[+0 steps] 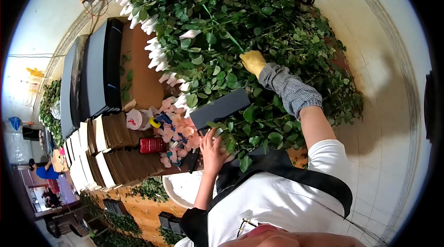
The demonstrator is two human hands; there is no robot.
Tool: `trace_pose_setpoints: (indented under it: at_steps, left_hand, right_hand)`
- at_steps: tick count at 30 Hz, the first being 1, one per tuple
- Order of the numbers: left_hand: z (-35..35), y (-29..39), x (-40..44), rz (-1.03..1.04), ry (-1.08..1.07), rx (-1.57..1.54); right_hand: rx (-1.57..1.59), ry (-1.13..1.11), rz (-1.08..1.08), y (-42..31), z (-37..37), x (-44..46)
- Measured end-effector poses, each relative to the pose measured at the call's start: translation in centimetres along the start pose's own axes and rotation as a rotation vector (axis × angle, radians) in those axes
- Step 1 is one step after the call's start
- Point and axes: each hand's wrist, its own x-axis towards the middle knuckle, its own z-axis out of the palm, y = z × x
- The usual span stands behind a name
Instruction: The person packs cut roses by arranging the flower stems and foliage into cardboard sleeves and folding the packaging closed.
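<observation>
At the far left of my view, at mid-height, I see dark foam-like sheets [99, 64] leaning side by side, with stacked brown cardboard [111, 136] below them. Next comes a red box [152, 145], then loose pink petals [187, 131] scattered on the table [143, 69]. My left hand [212, 150], bare, is below centre, fingers a little apart beside the petals; leaves cover part of it, so I can't tell whether it is clamped on anything. Just above it, a grey ribbed sheet [220, 109] lies aslant on the foliage. The leafy rose stems [277, 25] fill the upper middle and right, white buds [157, 55] along their left edge. Right of centre, my yellow-gloved right hand [253, 63] has its fingers bunched together at the lower end of a bright green strip [233, 40]; I can't tell whether they grip it.
</observation>
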Motion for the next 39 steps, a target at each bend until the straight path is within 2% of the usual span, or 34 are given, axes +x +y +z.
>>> trace_pose_setpoints:
  at_steps: [2, 4, 6, 8, 10, 12, 14, 16, 17, 18, 19, 20, 22, 23, 24, 26, 28, 30, 32, 34, 36, 38, 39]
  left_hand:
    - [0.0, -0.3, -0.1, -0.030, -0.038, 0.004]
    - [0.1, -0.6, -0.2, 0.001, -0.042, 0.035]
    - [0.0, -0.2, -0.1, 0.004, -0.024, 0.011]
    - [-0.2, -0.3, -0.1, 0.005, -0.002, 0.005]
    - [0.1, -0.5, -0.3, -0.020, -0.013, 0.004]
    - [0.2, -0.4, -0.1, -0.015, 0.002, 0.015]
    - [0.0, -0.2, 0.0, -0.025, -0.012, -0.025]
    - [0.2, -0.4, -0.3, -0.011, -0.023, -0.014]
    - [0.3, -0.4, -0.4, -0.016, -0.028, -0.008]
    - [0.2, -0.6, -0.3, -0.023, -0.025, -0.002]
    - [0.3, -0.7, -0.3, -0.027, -0.028, 0.019]
    - [0.2, -0.4, -0.5, -0.034, -0.034, 0.006]
    - [-0.1, -0.1, 0.0, -0.043, -0.044, 0.017]
    - [0.2, -0.5, -0.2, -0.018, -0.022, 0.003]
    - [0.2, -0.5, -0.2, -0.011, -0.020, 0.023]
    - [0.2, -0.4, -0.3, -0.016, -0.016, 0.025]
    - [0.2, -0.4, -0.2, 0.003, 0.008, 0.019]
    - [-0.1, -0.1, -0.1, -0.005, 0.003, 0.000]
    - [0.1, -0.3, -0.1, 0.004, 0.012, -0.006]
    - [0.5, -0.4, -0.3, 0.008, 0.014, -0.004]
    - [0.4, -0.7, -0.4, 0.023, 0.038, -0.012]
    - [0.2, -0.6, -0.4, 0.024, 0.041, -0.002]
    - [0.1, -0.5, -0.4, 0.016, 0.041, -0.005]
  right_hand:
    - [-0.015, 0.049, 0.068, -0.3, 1.8, -0.4]
    - [0.062, 0.001, 0.067, -0.4, 0.6, -1.4]
    - [0.100, -0.090, 0.046, 0.3, -0.4, -0.9]
    - [-0.017, -0.263, 0.058, -0.4, -2.7, 1.5]
    - [-0.062, -0.140, -0.086, -3.2, -6.1, 3.3]
    - [0.113, 0.139, -0.344, -4.7, -5.9, 5.7]
    - [0.108, 0.110, -0.331, -5.4, -5.5, 7.2]
    - [0.950, -0.180, 0.553, -5.0, -2.1, 8.3]
    - [0.802, 0.040, 0.447, -4.3, 2.6, 9.3]
    - [0.388, -0.030, 0.221, -4.4, 2.7, 9.6]
    - [-0.032, -0.007, 0.004, -4.5, 2.8, 9.9]
    - [-0.335, -0.107, -0.098, -5.4, 0.4, 8.2]
    - [-0.257, 0.081, -0.121, -3.8, -1.0, 6.8]
    - [-0.120, 0.242, -0.101, -2.6, -1.6, 6.7]
    - [-0.170, 0.267, -0.011, -2.7, -6.1, 6.2]
    - [0.008, 0.442, -0.027, -1.5, -10.8, 5.6]
    - [0.244, 0.256, -0.030, -1.5, -12.3, 4.9]
    - [0.261, 0.101, -0.177, -1.6, -10.8, 5.2]
    - [0.328, 0.149, -0.196, -2.5, -8.5, 5.4]
    - [-0.047, 0.037, -0.018, -2.3, -4.0, 6.8]
    - [-0.378, -0.003, -0.025, -2.2, 0.9, 6.0]
    - [-0.338, -0.130, 0.106, -5.2, -3.5, 4.4]
    - [-0.372, -0.048, 0.068, -5.1, -3.2, 3.2]
